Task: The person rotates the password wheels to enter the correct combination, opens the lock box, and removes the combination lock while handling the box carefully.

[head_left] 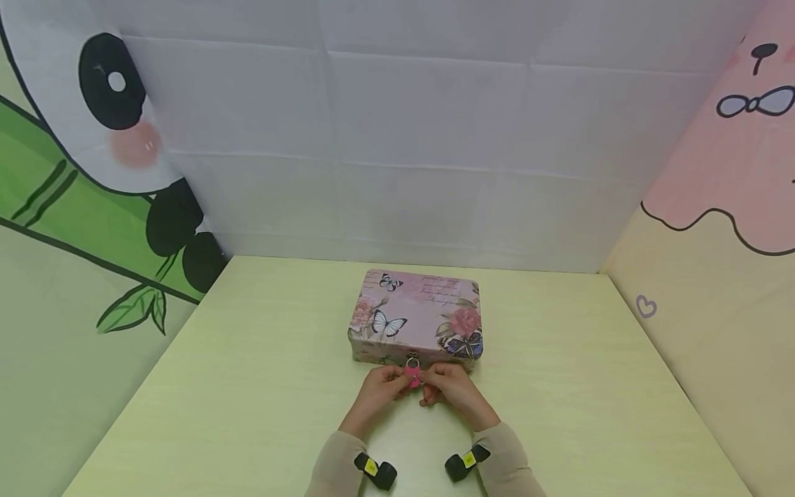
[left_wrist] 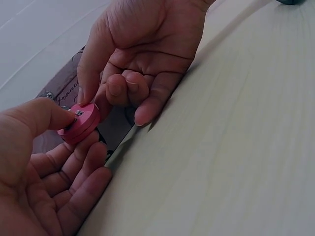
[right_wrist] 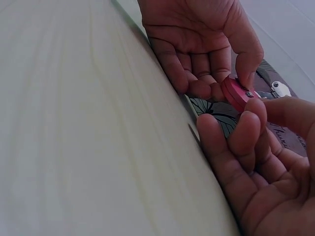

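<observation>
A pink combination padlock [head_left: 413, 375] hangs by its shackle at the front clasp of a pink floral tin box [head_left: 422, 310] with butterflies on its lid. My left hand [head_left: 380, 388] pinches the padlock from the left, its thumb lying over the number dials. From the other side my right hand [head_left: 456, 388] pinches the padlock's edge between thumb and index finger, the other fingers curled below. In the left wrist view the padlock [left_wrist: 81, 123] sits between both hands. The right wrist view shows the padlock [right_wrist: 239, 93] next to the clasp [right_wrist: 280, 89]. The dial digits are too small to read.
The box stands on a pale wooden table [head_left: 261, 373]. A white cloth wall [head_left: 404, 152] rises behind the table, with printed cartoon cloths at left and right. Black straps with small cameras sit on both wrists.
</observation>
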`<control>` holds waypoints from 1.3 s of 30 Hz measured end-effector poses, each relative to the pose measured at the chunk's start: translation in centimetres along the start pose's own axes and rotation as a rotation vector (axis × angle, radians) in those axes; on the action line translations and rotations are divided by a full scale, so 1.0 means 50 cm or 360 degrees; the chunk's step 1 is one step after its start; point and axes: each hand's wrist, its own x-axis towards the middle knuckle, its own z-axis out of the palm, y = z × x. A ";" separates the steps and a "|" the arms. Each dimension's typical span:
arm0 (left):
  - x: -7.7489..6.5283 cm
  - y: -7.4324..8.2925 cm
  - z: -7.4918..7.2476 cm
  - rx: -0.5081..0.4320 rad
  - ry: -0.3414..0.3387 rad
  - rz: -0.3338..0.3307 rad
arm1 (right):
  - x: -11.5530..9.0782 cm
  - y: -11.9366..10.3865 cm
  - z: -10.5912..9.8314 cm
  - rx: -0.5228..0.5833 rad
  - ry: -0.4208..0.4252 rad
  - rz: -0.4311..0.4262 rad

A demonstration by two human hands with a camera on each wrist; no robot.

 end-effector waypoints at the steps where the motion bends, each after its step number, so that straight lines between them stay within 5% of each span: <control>1: -0.001 0.000 0.000 0.0002 0.0000 -0.0001 | 0.000 0.000 0.000 0.0005 -0.0001 0.0003; 17: 0.004 -0.007 0.002 0.0014 0.0077 -0.0039 | -0.002 0.000 0.002 0.0001 0.0003 -0.0019; 25: 0.003 0.001 0.000 -0.0155 0.0122 -0.0170 | 0.001 0.001 0.002 -0.0012 -0.0003 -0.0044; 39: -0.005 0.016 -0.009 -0.0144 0.0088 -0.0151 | -0.002 0.001 0.002 -0.0021 0.0006 -0.0020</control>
